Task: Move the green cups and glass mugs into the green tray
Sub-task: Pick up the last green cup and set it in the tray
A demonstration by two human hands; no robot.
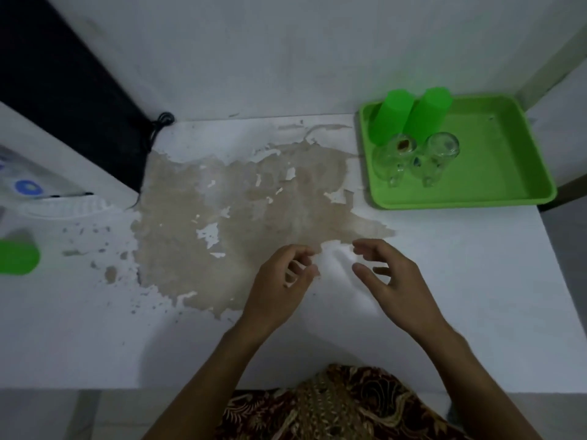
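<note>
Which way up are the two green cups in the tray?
Upside down: both green cups stand in the tray with closed bases up.

A green tray point(508, 173) sits at the far right of the white surface point(413, 328), against the wall. Inside it, two green cups point(392, 117) point(427, 112) stand side by side at the back left, with two glass mugs point(392, 157) point(436, 154) just in front of them. Both hands hover empty near the middle, left hand point(279, 287) and right hand point(394, 281) facing each other with fingers point(365, 271) loosely curled. A large brownish worn patch point(238, 217) covers the surface's centre. Another green object point(19, 257) lies at the far left edge.
</note>
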